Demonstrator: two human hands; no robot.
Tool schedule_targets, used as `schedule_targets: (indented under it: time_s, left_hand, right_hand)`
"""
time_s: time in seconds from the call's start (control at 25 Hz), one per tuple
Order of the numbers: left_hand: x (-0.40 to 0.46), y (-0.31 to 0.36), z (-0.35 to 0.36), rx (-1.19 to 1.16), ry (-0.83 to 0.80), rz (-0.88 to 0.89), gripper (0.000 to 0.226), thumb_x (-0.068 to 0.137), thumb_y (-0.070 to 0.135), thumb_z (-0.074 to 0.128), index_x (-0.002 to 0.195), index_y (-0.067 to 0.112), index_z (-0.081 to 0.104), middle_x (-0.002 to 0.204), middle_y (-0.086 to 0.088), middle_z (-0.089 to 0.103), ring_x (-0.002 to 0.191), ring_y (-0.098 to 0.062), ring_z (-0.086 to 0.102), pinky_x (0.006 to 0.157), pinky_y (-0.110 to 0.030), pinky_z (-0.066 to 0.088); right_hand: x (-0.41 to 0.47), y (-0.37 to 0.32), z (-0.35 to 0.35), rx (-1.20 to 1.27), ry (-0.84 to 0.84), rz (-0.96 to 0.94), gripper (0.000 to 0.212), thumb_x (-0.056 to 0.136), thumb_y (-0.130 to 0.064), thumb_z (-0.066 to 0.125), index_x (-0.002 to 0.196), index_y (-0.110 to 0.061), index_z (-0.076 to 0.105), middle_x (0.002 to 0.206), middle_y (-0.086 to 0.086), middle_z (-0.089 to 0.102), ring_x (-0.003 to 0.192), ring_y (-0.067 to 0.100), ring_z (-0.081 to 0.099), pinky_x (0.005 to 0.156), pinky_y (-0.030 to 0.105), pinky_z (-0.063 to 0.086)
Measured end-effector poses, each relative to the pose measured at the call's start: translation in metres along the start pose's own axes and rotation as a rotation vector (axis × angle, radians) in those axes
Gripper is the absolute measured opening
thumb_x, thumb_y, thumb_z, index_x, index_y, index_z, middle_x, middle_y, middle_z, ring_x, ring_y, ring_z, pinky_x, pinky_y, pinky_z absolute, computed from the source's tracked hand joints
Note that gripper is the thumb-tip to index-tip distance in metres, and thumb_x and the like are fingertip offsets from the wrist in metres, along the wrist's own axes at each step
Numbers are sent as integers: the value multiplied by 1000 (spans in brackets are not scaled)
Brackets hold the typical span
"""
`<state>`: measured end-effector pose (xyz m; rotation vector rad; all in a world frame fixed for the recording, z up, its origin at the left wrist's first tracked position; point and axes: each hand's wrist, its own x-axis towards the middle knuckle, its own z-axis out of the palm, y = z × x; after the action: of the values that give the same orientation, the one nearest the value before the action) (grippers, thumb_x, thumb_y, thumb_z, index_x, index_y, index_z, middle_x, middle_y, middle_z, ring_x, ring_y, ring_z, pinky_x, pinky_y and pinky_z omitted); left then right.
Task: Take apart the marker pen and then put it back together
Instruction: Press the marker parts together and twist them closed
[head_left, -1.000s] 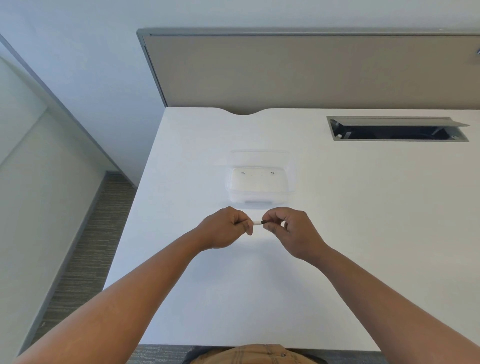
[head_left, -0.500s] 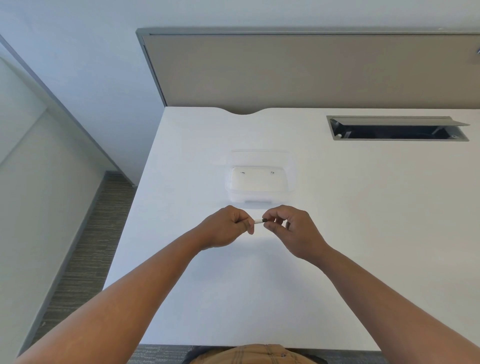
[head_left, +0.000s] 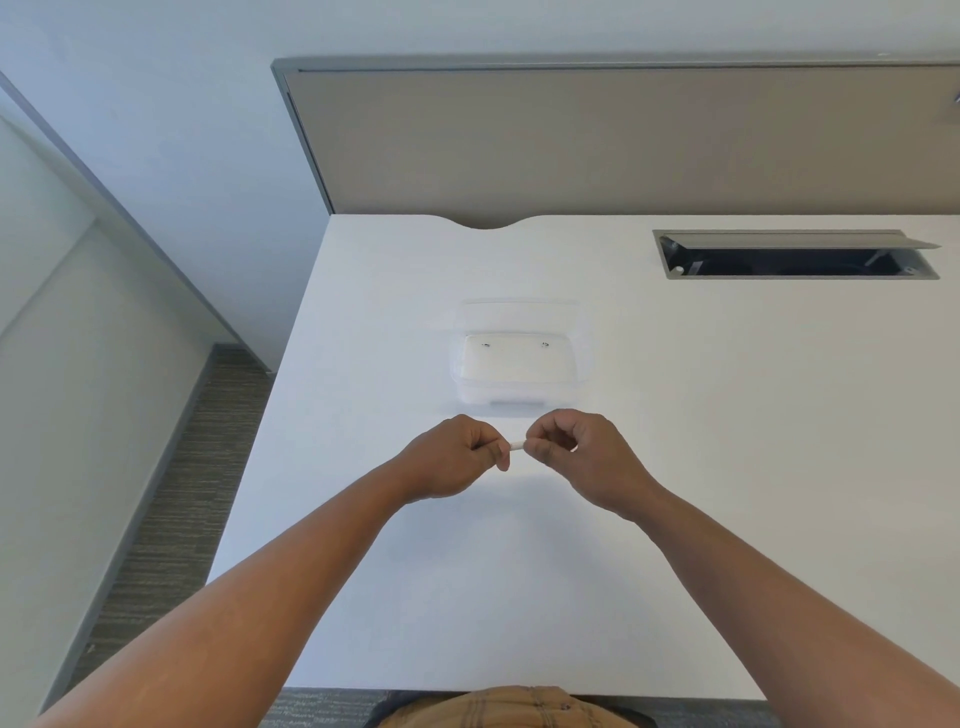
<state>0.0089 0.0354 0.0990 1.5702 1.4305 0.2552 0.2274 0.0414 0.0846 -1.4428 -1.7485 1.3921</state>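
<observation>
Marker pen (head_left: 516, 445) pinched between both curled hands.

The desk (head_left: 675, 467) has a smooth, matt white laminate-looking top, and on it sits a clear, slightly glossy plastic box (head_left: 521, 364) with a hazy see-through lid. The cable hatch (head_left: 795, 254) looks like brushed grey metal (its inside too dark to judge), while the divider panel (head_left: 623, 140) shows a matt, cloth-like beige face in a grey frame. The floor (head_left: 171, 493) is rough, ribbed carpet.
</observation>
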Motion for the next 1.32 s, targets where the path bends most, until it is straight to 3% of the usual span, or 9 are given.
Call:
schedule_targets:
  time_s: [0.24, 0.44, 0.6, 0.76, 0.88, 1.04, 1.12, 1.2, 1.32]
  left_hand:
    - [1, 7, 0, -13, 4, 14, 30, 99, 30, 51, 79, 28, 73, 55, 12, 40, 52, -13, 35, 56, -28, 32]
    - [1, 10, 6, 57, -13, -1, 30, 98, 32, 50, 77, 32, 71, 55, 15, 47, 53, -11, 40, 59, -29, 36]
    - [1, 7, -1, -158, -43, 17, 33, 102, 30, 53, 79, 21, 75, 76, -4, 48, 71, -19, 40, 66, -32, 33]
    - [2, 9, -3, -178, -93, 15, 33, 102, 32, 54, 79, 23, 76, 66, 9, 45, 72, -17, 38, 66, -29, 33]
    - [4, 10, -1, -139, -77, 18, 32, 101, 32, 53, 79, 24, 75, 73, 3, 51, 73, -18, 42, 68, -32, 36]
    - [5, 13, 1, 62, -25, 2, 31, 100, 36, 50, 77, 33, 70, 52, 21, 50, 49, -3, 42, 60, -28, 38]
    - [5, 14, 0, 57, -32, 7, 31, 101, 35, 50, 78, 32, 71, 57, 21, 54, 53, -2, 47, 62, -28, 40]
    - [5, 14, -5, -70, -56, 8, 31, 102, 32, 52, 80, 25, 74, 69, 18, 61, 67, 0, 54, 69, -26, 41]
    - [6, 13, -12, -147, -105, 5, 32, 102, 30, 54, 80, 22, 75, 60, 21, 53, 62, 1, 46, 69, -25, 37]
  right_hand:
    - [1, 3, 0, -167, 75, -156, 21, 97, -24, 63, 77, -26, 67, 69, -2, 64, 59, 5, 46, 57, 18, 38]
    - [-3, 5, 5, 15, -16, 70, 41, 100, -45, 49, 65, -26, 59, 55, -11, 55, 51, 6, 42, 52, 22, 36]
    - [-2, 14, 0, -156, 61, -175, 11, 96, -35, 61, 91, -31, 69, 76, -21, 63, 68, 3, 53, 62, 13, 40]
    - [1, 19, -1, -357, 105, -345, 8, 97, -31, 57, 94, -34, 64, 80, -16, 63, 80, 6, 53, 68, 15, 36]
    - [0, 15, -2, -306, 23, -257, 17, 99, -35, 52, 84, -30, 59, 69, -7, 57, 66, 9, 45, 61, 24, 37]
    - [-2, -1, 5, 191, -67, 127, 42, 94, -46, 52, 59, -24, 51, 49, -4, 44, 47, 12, 34, 53, 27, 30]
    - [0, -3, 5, 181, -69, 191, 44, 95, -48, 52, 59, -23, 54, 47, -3, 47, 45, 12, 35, 53, 27, 30]
    - [-1, 0, 3, 0, -10, 34, 33, 98, -43, 55, 71, -26, 64, 58, -3, 59, 51, 6, 44, 54, 22, 36]
    - [-1, 9, -5, -186, 90, -232, 13, 99, -21, 61, 94, -26, 71, 77, -9, 66, 66, 6, 52, 62, 17, 41]
